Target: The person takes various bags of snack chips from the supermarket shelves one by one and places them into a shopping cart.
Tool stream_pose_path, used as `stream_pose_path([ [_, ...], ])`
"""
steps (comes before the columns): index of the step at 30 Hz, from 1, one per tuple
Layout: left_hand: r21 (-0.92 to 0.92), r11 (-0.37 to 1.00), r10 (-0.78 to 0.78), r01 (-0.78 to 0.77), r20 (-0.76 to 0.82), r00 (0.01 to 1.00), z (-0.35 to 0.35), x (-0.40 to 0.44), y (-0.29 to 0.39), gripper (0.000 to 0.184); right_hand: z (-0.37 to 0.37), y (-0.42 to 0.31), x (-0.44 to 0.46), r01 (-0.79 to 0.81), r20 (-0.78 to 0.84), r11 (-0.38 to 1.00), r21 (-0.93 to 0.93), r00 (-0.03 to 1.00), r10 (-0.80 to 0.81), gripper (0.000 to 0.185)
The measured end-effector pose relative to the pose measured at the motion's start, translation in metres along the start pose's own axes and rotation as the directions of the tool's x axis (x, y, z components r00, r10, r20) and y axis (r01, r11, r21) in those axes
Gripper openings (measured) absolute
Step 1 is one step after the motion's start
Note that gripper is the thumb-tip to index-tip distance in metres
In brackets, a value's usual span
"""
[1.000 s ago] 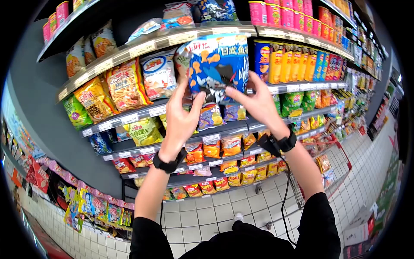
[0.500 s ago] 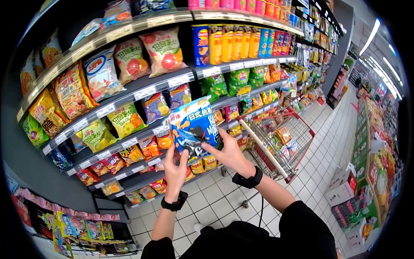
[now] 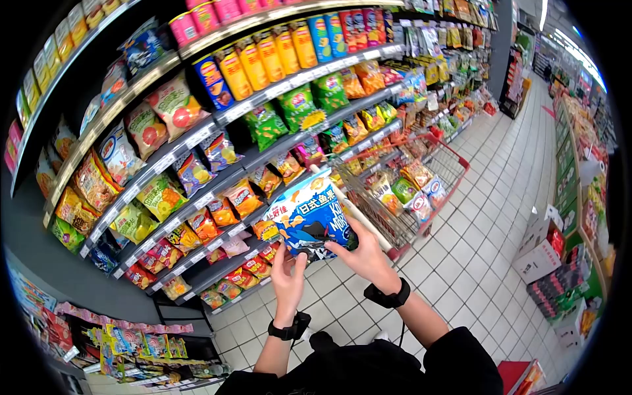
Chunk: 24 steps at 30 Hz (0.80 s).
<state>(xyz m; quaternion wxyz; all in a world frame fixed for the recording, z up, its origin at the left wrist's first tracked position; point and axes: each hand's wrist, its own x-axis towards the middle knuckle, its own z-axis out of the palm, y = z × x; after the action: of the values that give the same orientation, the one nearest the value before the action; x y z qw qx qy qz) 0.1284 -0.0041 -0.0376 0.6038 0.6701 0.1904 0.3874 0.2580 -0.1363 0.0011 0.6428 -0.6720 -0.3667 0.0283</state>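
A blue and white snack bag (image 3: 309,217) is held upright in front of me, its printed face toward the camera. My left hand (image 3: 288,276) grips its lower left corner, thumb in front. At the lower right edge, my right hand (image 3: 362,253) closes on the bag with the thumb across its front. The fingers behind the bag are hidden. Beyond the bag stands a shopping cart (image 3: 393,253) with several snack bags (image 3: 405,191) inside.
Snack shelves (image 3: 217,122) run along the left and ahead, holding bags and yellow chip canisters (image 3: 250,62). A tiled aisle (image 3: 474,230) stretches to the right, past a white carton (image 3: 536,253) and a long produce-style display (image 3: 579,191). Hanging packets (image 3: 141,345) are at lower left.
The view has turned to the right, so the shelves shift left and more of the cart's contents shows. Both hands still hold the snack bag, now slightly lower and farther right in view.
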Motion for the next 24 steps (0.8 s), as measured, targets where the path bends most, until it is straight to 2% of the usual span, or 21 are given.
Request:
stream_pose_path([
  [1,0.016,1.000,-0.016,0.016,0.019,1.000,0.020,-0.012,0.001,0.052,-0.023,0.006,-0.010,-0.024,-0.014,1.000,0.012,1.000,0.024,0.062],
  [3,0.015,0.994,-0.105,0.104,0.081,0.991,0.053,-0.025,0.008,0.050,-0.060,0.014,-0.023,-0.029,-0.063,0.996,-0.082,0.998,0.024,0.062],
  [8,0.055,0.991,-0.129,0.121,0.194,0.972,0.132,-0.053,0.001,0.049,-0.143,0.029,-0.056,-0.187,-0.129,0.981,0.056,0.973,0.192,0.063],
  [13,0.066,0.986,-0.165,0.152,0.304,0.938,0.173,-0.063,0.001,0.049,-0.180,0.044,-0.076,-0.229,-0.230,0.973,0.039,0.945,0.232,0.063],
  [16,0.042,0.983,-0.181,0.178,0.376,0.909,0.205,-0.064,-0.008,0.049,-0.210,0.053,-0.079,-0.242,-0.288,0.969,-0.050,0.932,0.218,0.063],
  [19,0.005,0.981,-0.178,0.196,0.436,0.882,0.227,-0.063,-0.011,0.048,-0.224,0.065,-0.086,-0.264,-0.341,0.962,-0.062,0.912,0.229,0.062],
  [21,0.045,0.990,-0.141,0.137,0.503,0.853,0.252,-0.059,-0.011,0.047,-0.242,0.074,-0.084,-0.285,-0.384,0.958,-0.038,0.889,0.249,0.060],
  [24,0.023,0.983,-0.163,0.183,0.578,0.800,0.288,-0.050,-0.022,0.049,-0.272,0.083,-0.079,-0.312,-0.430,0.949,-0.042,0.863,0.265,0.059],
])
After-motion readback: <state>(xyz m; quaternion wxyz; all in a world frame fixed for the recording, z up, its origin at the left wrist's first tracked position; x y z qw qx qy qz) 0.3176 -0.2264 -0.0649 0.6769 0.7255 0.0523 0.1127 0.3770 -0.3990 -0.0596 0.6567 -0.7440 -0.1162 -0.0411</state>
